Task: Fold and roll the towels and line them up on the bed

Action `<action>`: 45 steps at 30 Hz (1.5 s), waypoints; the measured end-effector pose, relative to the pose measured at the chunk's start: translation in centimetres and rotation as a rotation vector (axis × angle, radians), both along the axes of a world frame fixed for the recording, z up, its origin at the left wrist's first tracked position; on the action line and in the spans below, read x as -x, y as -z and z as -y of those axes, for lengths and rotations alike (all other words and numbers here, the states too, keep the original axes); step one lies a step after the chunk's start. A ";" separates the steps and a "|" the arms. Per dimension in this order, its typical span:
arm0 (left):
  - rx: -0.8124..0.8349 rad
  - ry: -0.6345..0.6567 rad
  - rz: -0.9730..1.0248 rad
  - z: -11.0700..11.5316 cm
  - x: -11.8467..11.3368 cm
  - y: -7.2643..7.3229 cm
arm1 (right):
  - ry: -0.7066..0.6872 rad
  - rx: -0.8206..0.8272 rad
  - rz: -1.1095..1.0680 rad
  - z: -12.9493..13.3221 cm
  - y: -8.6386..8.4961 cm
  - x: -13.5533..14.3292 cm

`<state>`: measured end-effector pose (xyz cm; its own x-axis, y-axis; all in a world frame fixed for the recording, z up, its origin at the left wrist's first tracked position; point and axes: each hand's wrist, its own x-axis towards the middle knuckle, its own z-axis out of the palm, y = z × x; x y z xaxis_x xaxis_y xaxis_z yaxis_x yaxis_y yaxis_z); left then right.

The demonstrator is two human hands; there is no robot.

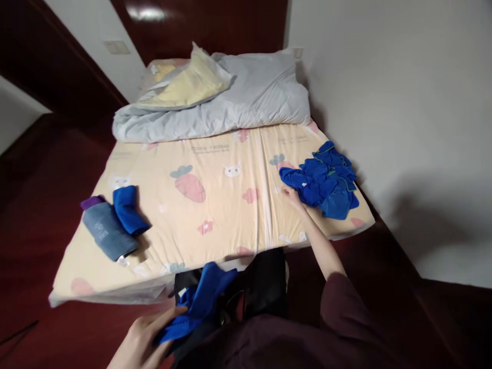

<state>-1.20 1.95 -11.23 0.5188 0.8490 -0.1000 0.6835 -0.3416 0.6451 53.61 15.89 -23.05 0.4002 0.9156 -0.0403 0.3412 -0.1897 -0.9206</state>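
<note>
My left hand (148,335), low in front of my body, is closed on a crumpled blue cloth (209,289) with a small white tag. That cloth hangs bunched over my dark trousers, below the bed's front edge. On the right side of the bed lies a loose heap of blue cloths (326,179), some with thin green edging. Beside the heap's lower left edge is my right hand (292,197), its fingers loosely bent over the sheet. Nothing shows between them; whether they touch the heap is unclear.
The bed (226,220) has a cream sheet with carrots and rabbits. At its left lie a rolled grey-blue towel (107,230), a folded blue cloth (128,210) and something purple (92,202). A grey quilt (265,92) and a yellow cloth (196,82) cover the far end. A wall (403,128) stands right.
</note>
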 end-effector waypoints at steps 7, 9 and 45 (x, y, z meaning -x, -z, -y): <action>0.070 0.221 0.037 -0.7 -7.3 -5.2 | -1.073 -0.221 -0.167 12.5 -6.7 19.9; 0.025 0.248 0.038 -0.3 -7.6 -5.9 | -1.141 -0.218 -0.099 15.5 -8.8 22.4; -0.407 -0.042 0.015 -2.6 7.2 -1.8 | -0.423 -0.202 0.454 22.2 -17.4 15.6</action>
<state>-8.44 4.56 -9.46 0.4819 0.8382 0.2555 0.6936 -0.5430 0.4733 38.00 -6.30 -5.69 -0.0601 0.9696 0.2372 0.7116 0.2082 -0.6710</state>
